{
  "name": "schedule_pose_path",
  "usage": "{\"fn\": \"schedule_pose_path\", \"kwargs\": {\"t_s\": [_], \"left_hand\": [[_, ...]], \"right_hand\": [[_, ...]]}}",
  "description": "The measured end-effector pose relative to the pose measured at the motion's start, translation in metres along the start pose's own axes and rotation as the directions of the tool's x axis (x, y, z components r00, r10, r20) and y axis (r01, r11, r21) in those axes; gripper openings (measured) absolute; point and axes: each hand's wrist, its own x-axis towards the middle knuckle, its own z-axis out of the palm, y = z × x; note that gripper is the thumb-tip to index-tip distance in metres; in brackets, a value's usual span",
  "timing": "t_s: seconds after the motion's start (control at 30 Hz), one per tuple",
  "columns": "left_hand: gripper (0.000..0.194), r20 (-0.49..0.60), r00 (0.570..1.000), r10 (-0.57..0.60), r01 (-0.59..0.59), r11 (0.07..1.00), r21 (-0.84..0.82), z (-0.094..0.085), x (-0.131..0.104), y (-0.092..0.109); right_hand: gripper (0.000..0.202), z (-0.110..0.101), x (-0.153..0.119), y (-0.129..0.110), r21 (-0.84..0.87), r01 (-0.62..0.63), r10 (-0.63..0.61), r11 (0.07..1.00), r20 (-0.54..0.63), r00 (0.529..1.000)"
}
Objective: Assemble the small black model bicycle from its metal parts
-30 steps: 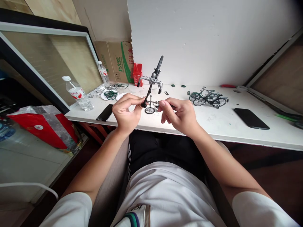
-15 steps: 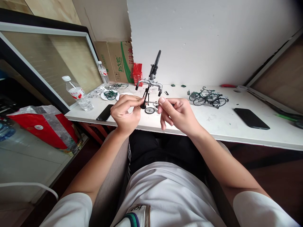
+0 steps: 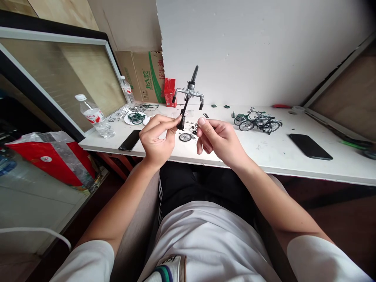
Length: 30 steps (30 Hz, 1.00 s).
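Observation:
My left hand (image 3: 158, 137) is closed, its thumb and fingertips pinching the seat end of a miniature bicycle (image 3: 189, 93) above the table. The bicycle's silver handlebar and black front wheel point away from me. My right hand (image 3: 219, 137) is closed on a small screwdriver (image 3: 191, 123). Its thin metal shaft reaches left to the dark frame beside my left fingertips; the handle is mostly hidden in my palm. Exactly where the tip touches is too small to tell. Below the hands, a loose spoked wheel (image 3: 185, 137) and other small parts lie on the white table (image 3: 252, 152).
Several assembled miniature bicycles (image 3: 258, 120) stand at right, near a black phone (image 3: 310, 147). At left are another phone (image 3: 129, 140), a plate of green parts (image 3: 136, 118), water bottles (image 3: 95, 116) and a red box (image 3: 170, 93). A cardboard box (image 3: 141, 74) leans behind.
The miniature bicycle has tilted and turned slightly in my left hand, its handlebar shifting right. My right hand has risen a little, and the screwdriver's shaft now shows more clearly against the frame.

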Motion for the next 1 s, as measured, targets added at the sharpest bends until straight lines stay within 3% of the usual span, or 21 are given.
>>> {"fn": "schedule_pose_path", "kwargs": {"t_s": [0.13,0.23,0.47,0.6,0.77,1.0], "left_hand": [[0.016,0.013,0.999,-0.040,0.041,0.999,-0.029,0.001,0.000,0.002],[0.016,0.010,0.999,-0.048,0.048,0.998,-0.043,0.002,0.000,0.005],[0.018,-0.001,0.996,-0.085,0.084,0.994,-0.063,0.002,0.002,0.011],[0.018,0.003,0.996,-0.087,0.087,0.995,-0.055,0.002,0.002,0.010],[0.018,0.004,0.996,-0.086,0.086,0.995,-0.053,0.002,0.002,0.008],[0.016,-0.005,0.996,-0.095,0.094,0.995,-0.029,0.002,0.000,0.004]], "right_hand": [[0.064,-0.002,-0.001,0.005,-0.206,0.119,-0.132,0.971,-0.048,0.990],[0.053,-0.004,-0.004,0.009,-0.396,0.242,-0.290,0.886,-0.065,0.955],[0.036,-0.012,0.001,0.017,-0.698,0.413,-0.497,0.585,0.093,0.862],[0.036,-0.016,0.004,0.018,-0.764,0.445,-0.533,0.467,0.158,0.831],[0.041,-0.015,0.001,0.018,-0.773,0.436,-0.520,0.462,0.162,0.839],[0.051,-0.005,-0.005,0.014,-0.695,0.376,-0.432,0.613,0.103,0.896]]}}
